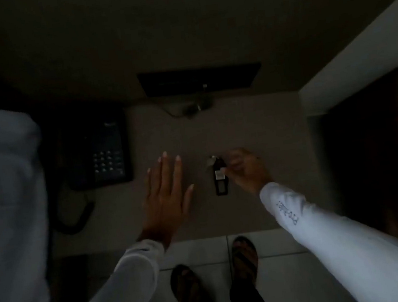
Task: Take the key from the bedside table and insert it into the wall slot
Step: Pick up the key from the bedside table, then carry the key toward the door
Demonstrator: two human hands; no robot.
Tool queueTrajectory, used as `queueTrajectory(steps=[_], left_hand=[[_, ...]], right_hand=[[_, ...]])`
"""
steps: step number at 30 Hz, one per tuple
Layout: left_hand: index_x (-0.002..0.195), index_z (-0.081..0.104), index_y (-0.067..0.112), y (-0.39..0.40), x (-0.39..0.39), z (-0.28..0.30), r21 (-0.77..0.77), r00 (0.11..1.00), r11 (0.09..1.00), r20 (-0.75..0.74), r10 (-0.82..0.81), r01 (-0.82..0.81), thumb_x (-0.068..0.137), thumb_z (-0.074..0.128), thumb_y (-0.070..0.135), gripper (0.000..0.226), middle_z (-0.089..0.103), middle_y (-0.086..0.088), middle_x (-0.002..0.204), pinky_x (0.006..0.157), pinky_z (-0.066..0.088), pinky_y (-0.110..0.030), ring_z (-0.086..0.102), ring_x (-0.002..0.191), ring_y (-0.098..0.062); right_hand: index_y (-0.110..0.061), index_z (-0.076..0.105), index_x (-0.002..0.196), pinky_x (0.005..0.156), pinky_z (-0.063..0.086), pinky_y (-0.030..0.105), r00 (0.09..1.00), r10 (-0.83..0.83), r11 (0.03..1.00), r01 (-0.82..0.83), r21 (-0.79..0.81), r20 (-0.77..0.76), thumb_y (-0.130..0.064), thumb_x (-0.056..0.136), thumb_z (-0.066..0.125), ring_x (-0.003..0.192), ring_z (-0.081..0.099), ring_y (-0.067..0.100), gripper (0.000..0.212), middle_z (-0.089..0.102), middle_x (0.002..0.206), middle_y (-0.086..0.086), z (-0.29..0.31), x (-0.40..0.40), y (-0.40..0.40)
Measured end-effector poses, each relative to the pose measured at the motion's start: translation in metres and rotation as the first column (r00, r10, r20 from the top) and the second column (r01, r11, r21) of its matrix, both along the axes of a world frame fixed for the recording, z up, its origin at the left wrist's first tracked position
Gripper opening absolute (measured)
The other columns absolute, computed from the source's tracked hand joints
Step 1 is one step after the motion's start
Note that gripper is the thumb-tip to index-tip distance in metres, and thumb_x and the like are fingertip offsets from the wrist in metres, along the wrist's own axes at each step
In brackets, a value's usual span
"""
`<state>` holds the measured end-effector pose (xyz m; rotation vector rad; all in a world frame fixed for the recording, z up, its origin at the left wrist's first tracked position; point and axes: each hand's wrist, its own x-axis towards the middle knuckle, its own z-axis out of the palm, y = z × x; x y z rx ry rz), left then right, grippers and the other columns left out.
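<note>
While the room is quite dim, two feet in dark sandals [244, 255] stand on pale floor tiles [205, 250] at the near edge of the picture. Two arms in white sleeves [329, 240] reach forward over the bedside table [253, 129], which has a grey top. The left hand [167, 197] is released and flat, palm down, with the fingers spread; whether it touches the table top or is just above it cannot be told. To its right lies the key [219, 174], a dark long tag with small metal pieces at its far end, flat on the table between the two hands. The right hand [246, 170] is just beside the key, with fingertips at its right edge. This hand is blurred, so one cannot tell if it already grasps the key or only touches it. Farther left, a black telephone [103, 152] sits on the table, beside white bedding [4, 187]. At the far side, a dark panel [199, 80] is on the wall, with a thin cable [178, 112] under it.
</note>
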<state>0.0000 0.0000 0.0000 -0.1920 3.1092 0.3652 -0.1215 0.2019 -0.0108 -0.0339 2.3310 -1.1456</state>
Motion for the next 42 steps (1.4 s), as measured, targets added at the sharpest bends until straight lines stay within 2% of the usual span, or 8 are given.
queueTrajectory(steps=[11,17,20,22,25,31,35,42], left_hand=[[0.161,0.033,0.005,-0.009,-0.005,-0.061,-0.057,0.997,0.998,0.082,-0.012,0.017,0.106,0.036,0.047,0.07,0.03,-0.029,0.168,0.126,0.03,-0.062,0.03,0.156,-0.042],[0.155,0.041,-0.002,-0.013,-0.014,-0.03,-0.051,0.999,0.999,0.032,0.015,-0.014,0.104,0.039,0.046,0.07,0.04,-0.03,0.163,0.121,0.039,-0.063,0.043,0.149,-0.045],[0.152,0.046,-0.002,-0.012,-0.025,0.002,-0.078,1.0,0.997,-0.012,0.008,-0.009,0.103,0.04,0.046,0.07,0.046,-0.03,0.159,0.116,0.043,-0.064,0.049,0.145,-0.045],[0.154,0.045,-0.001,-0.014,-0.032,0.03,-0.104,0.999,0.995,-0.036,-0.01,0.007,0.103,0.038,0.047,0.07,0.045,-0.029,0.16,0.117,0.043,-0.063,0.048,0.146,-0.043],[0.156,0.042,0.001,-0.013,-0.047,0.079,-0.126,0.995,0.992,-0.093,-0.028,0.016,0.105,0.037,0.048,0.07,0.042,-0.027,0.162,0.119,0.041,-0.061,0.046,0.148,-0.041],[0.156,0.042,0.002,-0.003,-0.083,0.216,-0.123,0.953,0.992,-0.294,-0.076,0.042,0.106,0.042,0.049,0.069,0.042,-0.027,0.163,0.117,0.045,-0.06,0.045,0.149,-0.039],[0.156,0.042,0.003,0.007,-0.108,0.327,-0.145,0.891,0.986,-0.431,-0.142,0.087,0.106,0.041,0.048,0.068,0.043,-0.026,0.162,0.117,0.045,-0.06,0.045,0.149,-0.039],[0.157,0.04,0.002,0.041,-0.14,0.536,-0.189,0.71,0.966,-0.655,-0.26,0.179,0.107,0.036,0.047,0.068,0.04,-0.027,0.164,0.12,0.041,-0.062,0.042,0.15,-0.041]], right_hand=[[-0.028,0.065,0.089,0.069,0.05,0.028,0.999,0.032,0.999,-0.031,0.044,-0.038,-0.025,0.068,0.081,0.063,0.053,0.003,0.026,0.055,0.069,-0.014,-0.038,-0.018,-0.024],[-0.011,0.068,0.085,0.077,0.055,0.036,0.988,-0.106,0.989,0.116,-0.09,0.111,0.005,0.074,0.073,0.066,0.062,0.012,0.02,0.064,0.069,-0.002,-0.011,-0.022,-0.025],[0.002,0.067,0.107,0.066,0.054,0.014,0.983,-0.153,0.976,0.167,-0.141,0.106,0.013,0.078,0.066,0.065,0.061,0.003,0.032,0.067,0.079,0.005,0.016,-0.02,-0.019],[-0.011,0.073,0.098,0.061,0.049,0.004,0.982,-0.168,0.972,0.179,-0.153,0.083,0.013,0.081,0.062,0.062,0.062,-0.004,0.032,0.068,0.088,0.006,0.043,-0.02,-0.016],[-0.035,0.069,0.071,0.071,0.052,0.019,0.979,-0.201,0.967,0.204,-0.155,0.04,0.007,0.083,0.061,0.075,0.064,0.007,0.045,0.07,0.08,-0.008,0.09,-0.027,-0.008],[-0.008,0.072,0.104,0.089,0.054,0.033,0.967,-0.212,0.969,0.189,-0.159,-0.14,-0.001,0.083,0.065,0.097,0.069,0.024,0.022,0.073,0.101,0.01,0.23,-0.054,0.01],[-0.01,0.072,0.101,0.077,0.054,0.012,0.939,-0.284,0.925,0.214,-0.315,-0.196,0.004,0.087,0.06,0.098,0.069,0.02,0.024,0.074,0.104,0.013,0.351,-0.065,0.022],[0.002,0.065,0.114,0.083,0.056,0.025,0.822,-0.41,0.851,0.19,-0.489,-0.396,0.008,0.089,0.055,0.097,0.066,0.022,0.028,0.07,0.112,0.025,0.572,-0.055,0.068]])
